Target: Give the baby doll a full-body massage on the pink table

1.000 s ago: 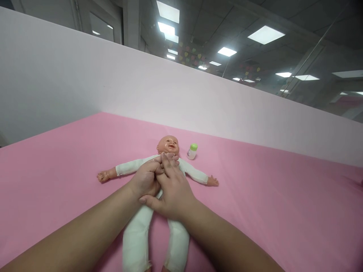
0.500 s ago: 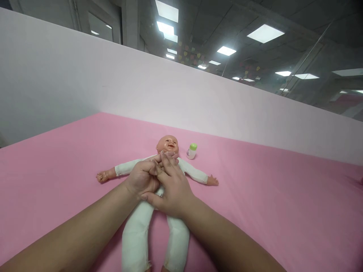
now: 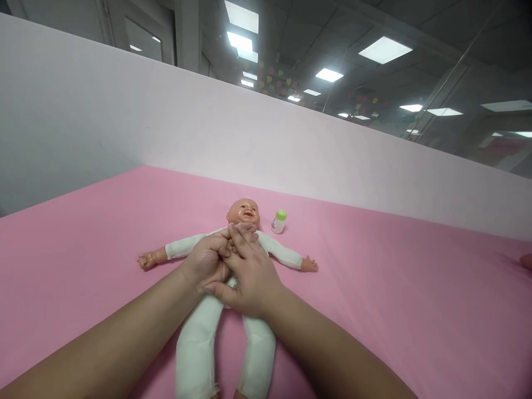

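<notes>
A baby doll [image 3: 195, 346] with a white cloth body lies on its back on a pink surface [image 3: 353, 288], arms spread. Over its chest, my left hand [image 3: 205, 259] is turned partly palm up, its fingers partly curled and partly covered. My right hand [image 3: 253, 271] lies palm down across the fingers of my left, its own fingers stretched out. The two hands touch; no object shows between them. They hide most of the doll's torso. Beside the doll's head, on the right, stands a small clear bottle [image 3: 279, 223] with a green cap.
A pale wall [image 3: 257, 138] rises behind the pink surface, with glass panels above it. At the far right edge, part of a reddish thing [image 3: 526, 261] shows that I cannot make out.
The whole view has shifted slightly, with the doll and bottle a little further left. The right hand's fingers have moved slightly left over the other hand. More of the reddish thing shows.
</notes>
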Tool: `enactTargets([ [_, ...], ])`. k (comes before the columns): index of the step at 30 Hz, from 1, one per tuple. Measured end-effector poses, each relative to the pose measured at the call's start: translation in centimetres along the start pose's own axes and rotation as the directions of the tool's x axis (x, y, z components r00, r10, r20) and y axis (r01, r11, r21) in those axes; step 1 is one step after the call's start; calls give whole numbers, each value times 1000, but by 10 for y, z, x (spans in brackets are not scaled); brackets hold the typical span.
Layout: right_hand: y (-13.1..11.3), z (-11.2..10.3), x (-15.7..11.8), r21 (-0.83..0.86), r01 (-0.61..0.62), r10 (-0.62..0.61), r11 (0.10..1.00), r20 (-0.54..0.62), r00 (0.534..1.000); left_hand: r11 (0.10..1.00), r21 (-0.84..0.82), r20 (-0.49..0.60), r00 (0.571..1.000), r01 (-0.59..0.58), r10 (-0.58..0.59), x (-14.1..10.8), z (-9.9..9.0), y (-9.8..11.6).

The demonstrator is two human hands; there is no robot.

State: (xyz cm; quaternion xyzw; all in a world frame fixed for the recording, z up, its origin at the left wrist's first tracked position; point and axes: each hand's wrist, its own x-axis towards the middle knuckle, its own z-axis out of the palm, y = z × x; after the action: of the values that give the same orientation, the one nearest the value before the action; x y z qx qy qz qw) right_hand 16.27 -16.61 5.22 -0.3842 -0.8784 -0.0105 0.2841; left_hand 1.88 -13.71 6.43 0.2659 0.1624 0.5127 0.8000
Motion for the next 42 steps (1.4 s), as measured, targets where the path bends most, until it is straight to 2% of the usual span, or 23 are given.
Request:
enactTargets([
  [4, 3, -3, 1, 34, -7, 6, 999, 35, 999, 1000, -18, -28, 999, -16, 15, -2, 5, 1],
  [9, 3, -4, 1, 12, 5, -6, 1000, 93, 996, 999, 41, -174, 984, -13, 20, 1, 7, -3],
  [12, 2, -4, 1, -4, 26, -25, 1000, 90, 996, 998, 54, -148, 989, -17, 25, 0, 5, -2],
  [16, 4, -7, 2, 38, 19, -21, 999, 60, 998, 998, -52, -66, 998, 21, -24, -5, 6, 7],
  [22, -2, -7, 1, 145, 93, -110, 985, 114, 987, 998, -30, -162, 986, -49, 44, -1, 3, 22],
  [28, -11, -7, -2, 257, 160, -205, 953, 158, 966, 994, -42, -146, 985, -100, 93, 5, -1, 22],
  [33, -10, -6, 0, 196, 88, -124, 977, 181, 976, 996, -56, -212, 976, -67, 53, 1, 13, 9],
  [36, -8, -5, 2, 144, 30, -56, 989, 184, 981, 997, -62, -225, 974, -55, 40, -1, 17, 8],
  [39, -7, -6, 2, 133, -7, -20, 991, 204, 979, 992, -50, -219, 971, -113, 100, -1, 13, 16],
  [42, -7, -9, 2, 168, 23, -62, 985, 227, 972, 985, -30, -219, 963, -168, 157, 2, 3, 26],
])
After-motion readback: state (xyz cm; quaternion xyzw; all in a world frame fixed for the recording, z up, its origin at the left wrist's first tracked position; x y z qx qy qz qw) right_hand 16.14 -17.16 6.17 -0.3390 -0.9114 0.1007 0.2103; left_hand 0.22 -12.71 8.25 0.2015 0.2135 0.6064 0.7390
